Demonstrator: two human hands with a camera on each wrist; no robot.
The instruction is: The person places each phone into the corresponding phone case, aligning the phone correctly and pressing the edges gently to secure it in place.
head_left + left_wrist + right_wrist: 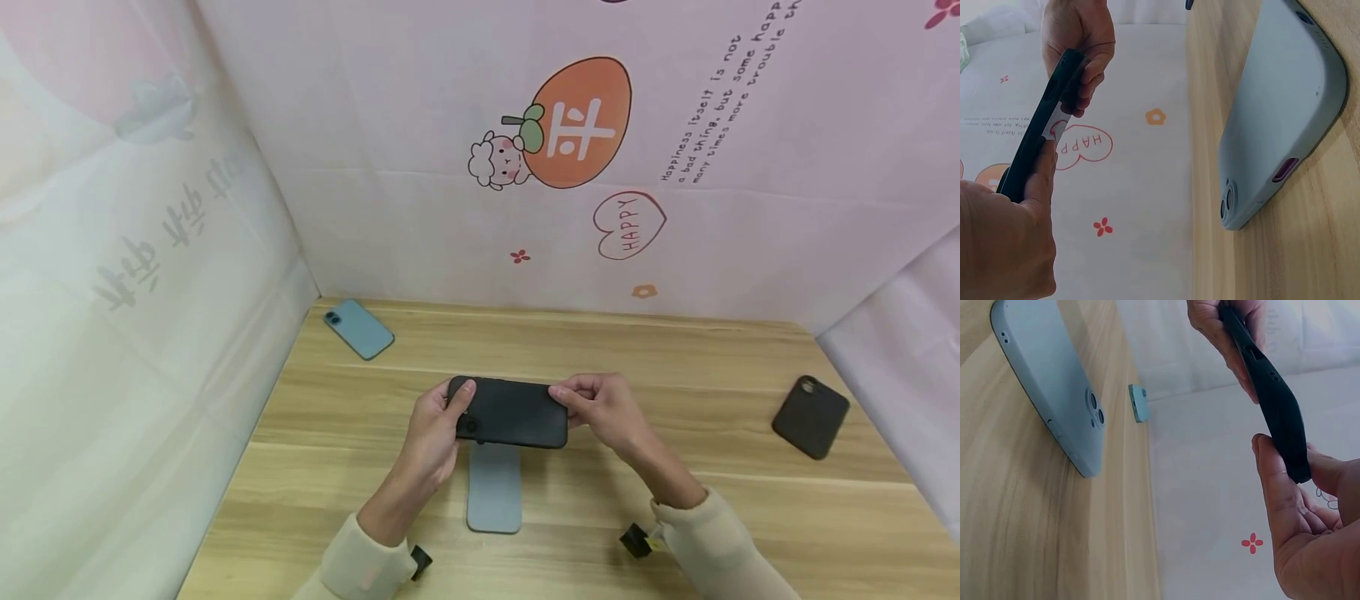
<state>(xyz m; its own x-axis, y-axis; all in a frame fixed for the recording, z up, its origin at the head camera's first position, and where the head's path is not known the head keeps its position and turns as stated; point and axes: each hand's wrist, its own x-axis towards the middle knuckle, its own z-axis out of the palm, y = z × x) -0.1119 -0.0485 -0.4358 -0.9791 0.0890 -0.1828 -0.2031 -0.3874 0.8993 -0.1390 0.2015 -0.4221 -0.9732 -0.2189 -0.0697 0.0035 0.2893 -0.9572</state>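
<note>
Black case [517, 412]: held up off the worktop [337, 483] between both hands, in front of the person; its back with the camera corner shows to the head camera. Whether it has a phone inside, I cannot tell.
Long axis: runs left to right in the head view, the right end a little lower in that picture, the camera end on the left.
Left hand [433, 433]: clamped on the camera end, thumb on the back near the corner, the other fingers behind; the gap between them is just the case's thickness.
Right hand [609, 414]: pinches the opposite end, thumb on the back near the far corner, fingers on the other side; likewise parted only by the case.
Case to hands: directly between the two, touching both, so neither is nearer to it.
Grey-blue case [494, 492]: lies flat on the worktop, lower than the black one and apart from it, camera side up; its long axis points away from the person, roughly square to the held case. In the head view it sits nearer the left hand, its far end covered.
Side slot [1285, 169]: cut in the grey-blue edge, purple within.
Blue phone-shaped piece [360, 329]: at the worktop's far left corner, slanted, two lenses up.
Squarish black piece [812, 417]: near the right edge, tilted in plan, well apart from the right hand.
Printed cloth [390, 167]: hangs behind the worktop.
</note>
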